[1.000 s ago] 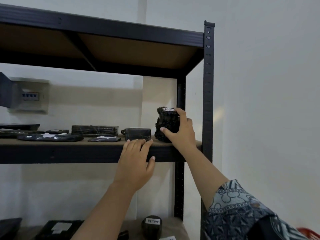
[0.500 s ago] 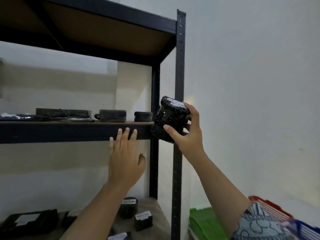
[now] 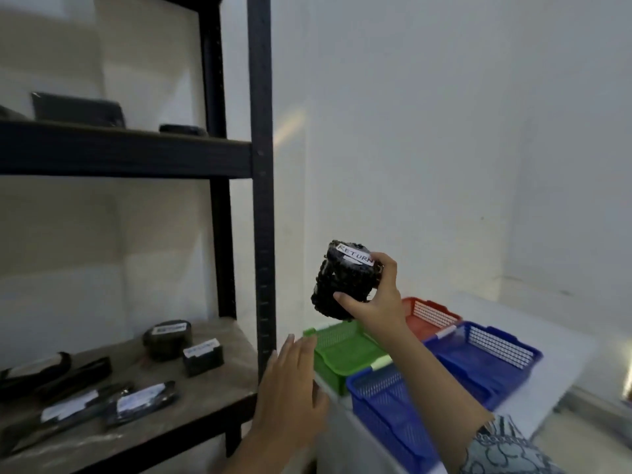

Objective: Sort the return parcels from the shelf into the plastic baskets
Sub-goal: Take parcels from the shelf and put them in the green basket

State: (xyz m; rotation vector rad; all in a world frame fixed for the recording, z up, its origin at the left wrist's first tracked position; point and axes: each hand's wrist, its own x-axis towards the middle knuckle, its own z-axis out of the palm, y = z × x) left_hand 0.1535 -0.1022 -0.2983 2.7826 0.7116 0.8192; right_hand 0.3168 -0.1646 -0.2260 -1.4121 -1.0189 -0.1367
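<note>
The black shelf (image 3: pixel 260 165) fills nine to twelve o'clock. At four o'clock, a white worktop (image 3: pixel 564 336) carries a green basket (image 3: pixel 345 350), a red basket (image 3: pixel 431 314) and two blue baskets (image 3: pixel 386 401). The left hand (image 3: pixel 290 395), at six, is spread flat and empty. The right hand (image 3: pixel 376 302) grips a black parcel (image 3: pixel 342 278) marked RETURN in mid-air at centre.

Plain white walls (image 3: pixel 444 131) stand behind a white table (image 3: pixel 567 336).

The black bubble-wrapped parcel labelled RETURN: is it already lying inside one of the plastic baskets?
No, the right hand grips the black bubble-wrapped parcel in the air, clear of the green plastic basket.
</note>
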